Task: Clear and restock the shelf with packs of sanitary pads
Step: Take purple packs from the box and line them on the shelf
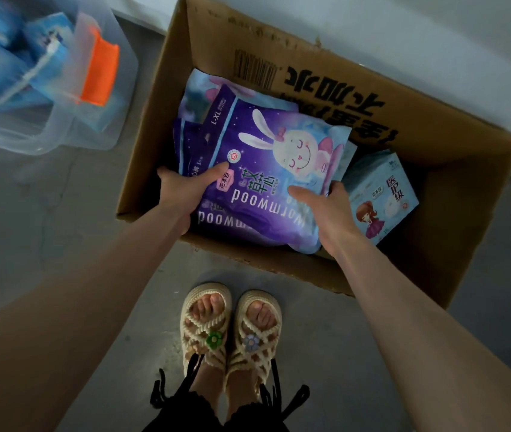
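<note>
Both hands are down in the cardboard box [310,88]. The left hand [182,188] clamps the purple rabbit pack [266,151] at its left edge, thumb on top. The right hand [329,210] grips the right edge, thumb across the front. A light blue pack [379,198] lies beside it.

Cardboard box [341,88] sits on the floor [45,244], stack of packs [263,145] in its left half, smaller pack [382,194] just right of them. Plastic bin's [70,132] off to the box's left, sandals [206,325] in front.
</note>
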`<action>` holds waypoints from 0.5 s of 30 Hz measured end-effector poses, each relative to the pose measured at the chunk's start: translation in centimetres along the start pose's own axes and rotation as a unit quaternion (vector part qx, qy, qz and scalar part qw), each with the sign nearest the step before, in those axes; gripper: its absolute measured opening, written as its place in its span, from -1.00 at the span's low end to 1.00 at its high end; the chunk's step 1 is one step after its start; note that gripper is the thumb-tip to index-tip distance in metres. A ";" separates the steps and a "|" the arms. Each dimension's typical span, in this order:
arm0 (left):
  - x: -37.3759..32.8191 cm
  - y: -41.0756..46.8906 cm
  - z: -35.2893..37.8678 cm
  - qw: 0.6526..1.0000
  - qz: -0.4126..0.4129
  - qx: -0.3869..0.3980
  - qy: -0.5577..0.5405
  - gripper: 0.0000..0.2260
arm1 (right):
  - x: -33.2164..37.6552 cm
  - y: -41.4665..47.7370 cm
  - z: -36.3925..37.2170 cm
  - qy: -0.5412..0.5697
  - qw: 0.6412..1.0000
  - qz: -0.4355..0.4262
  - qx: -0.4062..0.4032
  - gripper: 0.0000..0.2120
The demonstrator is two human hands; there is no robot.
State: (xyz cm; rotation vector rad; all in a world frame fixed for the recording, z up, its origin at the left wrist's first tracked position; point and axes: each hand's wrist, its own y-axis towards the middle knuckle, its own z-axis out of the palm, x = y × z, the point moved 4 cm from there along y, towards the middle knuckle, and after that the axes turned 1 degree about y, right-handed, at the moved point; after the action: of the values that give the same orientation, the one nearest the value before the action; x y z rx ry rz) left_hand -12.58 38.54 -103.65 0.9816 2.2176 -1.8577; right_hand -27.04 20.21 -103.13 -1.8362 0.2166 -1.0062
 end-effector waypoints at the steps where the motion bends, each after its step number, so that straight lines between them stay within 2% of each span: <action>1: -0.1 -0.3 0.0 1.000 0.000 0.013 -0.004 -0.23 | 0.0 -0.2 0.0 0.006 1.000 0.005 0.006 -0.53; 4: -1.1 -1.8 -0.2 0.996 0.006 0.087 -0.009 -0.52 | 0.2 -1.0 -0.3 0.037 0.999 0.022 0.025 -0.50; 7: -3.0 -4.2 -1.1 0.989 0.020 0.145 -0.011 -0.53 | 1.0 -3.0 -0.7 0.079 0.995 0.030 0.057 -0.46; 10: -5.2 -8.1 -2.5 0.981 0.030 0.193 -0.015 -0.55 | 3.1 -7.0 -1.0 0.118 0.988 0.015 0.094 -0.62; 15: -9.8 -17.3 -5.3 0.966 0.066 0.251 -0.012 -0.60 | 8.5 -15.6 -2.9 0.171 0.975 0.000 0.143 -0.47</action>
State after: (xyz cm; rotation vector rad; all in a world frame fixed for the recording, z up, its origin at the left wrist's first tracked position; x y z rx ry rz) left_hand -12.13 38.33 -83.07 1.1265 1.6426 -2.4033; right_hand -27.97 21.31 -85.16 -1.3976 0.2647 -1.2813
